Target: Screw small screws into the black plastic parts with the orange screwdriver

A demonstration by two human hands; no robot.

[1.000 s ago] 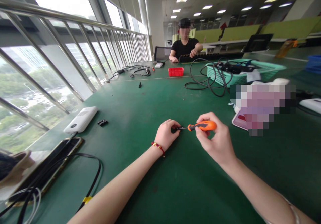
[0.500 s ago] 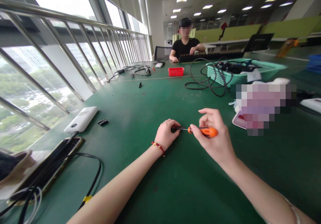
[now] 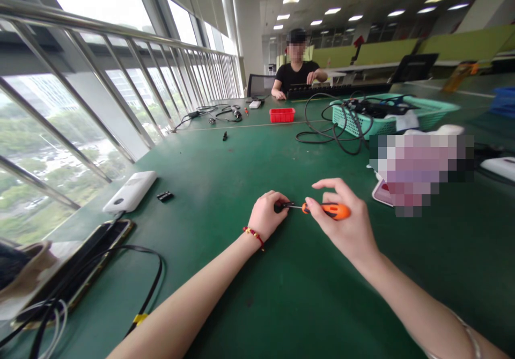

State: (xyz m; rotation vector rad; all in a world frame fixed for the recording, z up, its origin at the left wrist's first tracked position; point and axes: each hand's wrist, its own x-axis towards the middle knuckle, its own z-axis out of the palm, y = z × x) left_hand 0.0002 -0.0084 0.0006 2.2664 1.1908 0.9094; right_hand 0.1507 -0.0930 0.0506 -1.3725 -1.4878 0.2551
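Orange and black, the screwdriver (image 3: 338,211) sits gripped in your right hand (image 3: 349,220), thumb on the handle, forefinger lifted off; its long axis runs nearly level, leftward from those fingers, toward the small black part (image 3: 289,205) clamped in the fingers of your left hand (image 3: 267,212), nearer the tip. Whether it is seated is hidden.

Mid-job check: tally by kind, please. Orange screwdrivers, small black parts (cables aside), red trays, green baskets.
Orange screwdriver: 1, in the right hand
Held black part: 1, in the left hand
Loose black parts: 2, lying apart
Red tray: 1
Green basket: 1
Total: 6
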